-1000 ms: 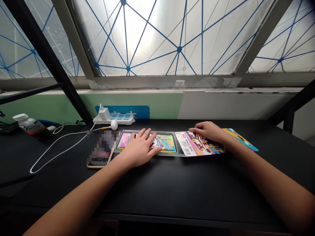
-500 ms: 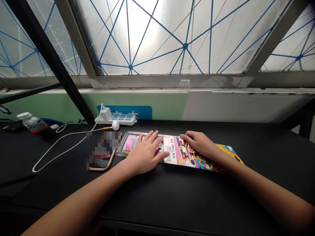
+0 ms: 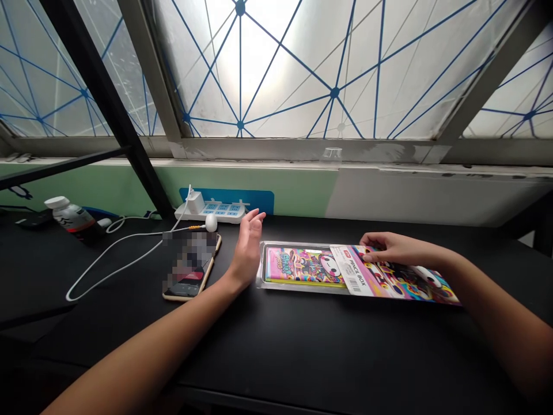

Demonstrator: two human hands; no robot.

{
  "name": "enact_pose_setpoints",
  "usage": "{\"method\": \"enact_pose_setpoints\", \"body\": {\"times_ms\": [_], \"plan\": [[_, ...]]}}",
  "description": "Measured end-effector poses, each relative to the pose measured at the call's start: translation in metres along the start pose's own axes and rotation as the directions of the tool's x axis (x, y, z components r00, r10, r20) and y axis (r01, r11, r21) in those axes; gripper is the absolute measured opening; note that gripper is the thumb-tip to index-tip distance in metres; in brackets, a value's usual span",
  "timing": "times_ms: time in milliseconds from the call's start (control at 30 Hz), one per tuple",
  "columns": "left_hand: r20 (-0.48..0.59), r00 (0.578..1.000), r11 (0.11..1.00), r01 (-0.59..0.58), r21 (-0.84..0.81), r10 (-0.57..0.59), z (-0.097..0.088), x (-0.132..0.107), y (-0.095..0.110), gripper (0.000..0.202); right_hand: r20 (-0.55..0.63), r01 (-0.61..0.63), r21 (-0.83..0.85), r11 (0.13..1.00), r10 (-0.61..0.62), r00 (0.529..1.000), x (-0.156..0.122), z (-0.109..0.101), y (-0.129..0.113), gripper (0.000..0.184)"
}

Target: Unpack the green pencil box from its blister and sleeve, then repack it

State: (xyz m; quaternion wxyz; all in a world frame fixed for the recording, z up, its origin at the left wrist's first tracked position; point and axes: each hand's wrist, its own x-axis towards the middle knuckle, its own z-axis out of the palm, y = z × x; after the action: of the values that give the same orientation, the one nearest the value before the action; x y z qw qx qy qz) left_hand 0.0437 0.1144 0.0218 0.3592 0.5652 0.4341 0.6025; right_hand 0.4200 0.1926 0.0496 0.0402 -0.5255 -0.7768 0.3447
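From my remote seat I see the colourful pencil box (image 3: 298, 265) lying flat on the black table (image 3: 302, 346), in a clear plastic tray (image 3: 302, 289). A printed card (image 3: 375, 282) reading "PENCIL BOX" overlaps the tray's right end and reaches out past it. My right hand (image 3: 389, 249) has its grip closed on the card's far edge, thumb on the printed face. My left hand (image 3: 247, 248) has its grip released, fingers extended, just beside the tray's left end; I can't tell if it touches. Left of that hand lies a phone (image 3: 185, 289), partly pixelated. Behind it sits a white power strip (image 3: 218, 218), with a white cable (image 3: 97, 262) looping leftward. A white-capped bottle (image 3: 73, 219) stands farther left, and a blue-lined window (image 3: 280, 69) spans the back.
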Motion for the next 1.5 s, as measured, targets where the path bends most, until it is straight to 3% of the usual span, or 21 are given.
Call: {"method": "enact_pose_setpoints", "body": {"times_ms": [133,300,500,667,800,933,1033,1133,1200,1267,1433,1500], "plan": [[-0.040,0.996,0.976,0.066,-0.209,-0.076,0.005,-0.002,-0.003,0.060,-0.075,-0.032,-0.053,0.998,0.028,0.997,0.003,0.010,-0.011,0.068],[-0.053,0.992,0.953,0.096,-0.286,-0.115,0.006,-0.002,0.002,0.064,-0.158,0.022,-0.114,0.993,-0.040,0.987,0.020,0.034,-0.048,0.077],[-0.042,0.993,0.959,0.096,-0.265,-0.111,0.006,-0.002,-0.002,0.066,-0.059,0.101,-0.301,0.948,-0.125,0.990,0.048,0.063,-0.128,0.066],[0.004,0.999,0.997,0.054,-0.051,-0.054,0.005,0.000,-0.004,0.068,-0.045,0.179,-0.372,0.911,-0.211,0.977,0.066,0.091,-0.170,0.053],[0.118,0.993,0.992,0.009,0.124,-0.024,0.001,-0.002,0.002,0.061,-0.125,0.166,-0.418,0.893,-0.237,0.963,0.053,0.099,-0.164,0.053],[0.347,0.937,0.921,-0.096,0.378,-0.045,-0.002,-0.007,0.010,0.053,-0.202,0.145,-0.379,0.914,-0.235,0.951,0.021,0.090,-0.128,0.057],[0.462,0.883,0.796,-0.219,0.565,-0.085,-0.002,-0.009,0.013,0.051,-0.269,0.119,-0.347,0.930,-0.220,0.938,0.008,0.078,-0.100,0.056],[0.496,0.863,0.613,-0.342,0.712,-0.095,-0.002,-0.008,0.012,0.060,-0.320,0.109,-0.361,0.926,-0.233,0.918,0.009,0.074,-0.089,0.048],[0.485,0.873,0.525,-0.391,0.756,-0.047,-0.003,-0.006,0.012,0.063,-0.388,0.127,-0.377,0.917,-0.281,0.877,0.012,0.076,-0.090,0.043],[0.475,0.877,0.448,-0.454,0.770,0.072,-0.004,-0.004,0.013,0.064,-0.479,0.156,-0.431,0.889,-0.372,0.796,0.014,0.080,-0.093,0.041],[0.479,0.780,0.264,-0.600,0.755,0.403,-0.008,-0.004,0.028,0.037,-0.595,0.207,-0.639,0.741,-0.647,0.477,0.001,0.086,-0.106,0.032],[0.494,0.746,0.235,-0.631,0.740,0.447,-0.010,-0.005,0.034,0.024,-0.578,0.209,-0.696,0.687,-0.709,0.404,-0.009,0.088,-0.113,0.025]]}}
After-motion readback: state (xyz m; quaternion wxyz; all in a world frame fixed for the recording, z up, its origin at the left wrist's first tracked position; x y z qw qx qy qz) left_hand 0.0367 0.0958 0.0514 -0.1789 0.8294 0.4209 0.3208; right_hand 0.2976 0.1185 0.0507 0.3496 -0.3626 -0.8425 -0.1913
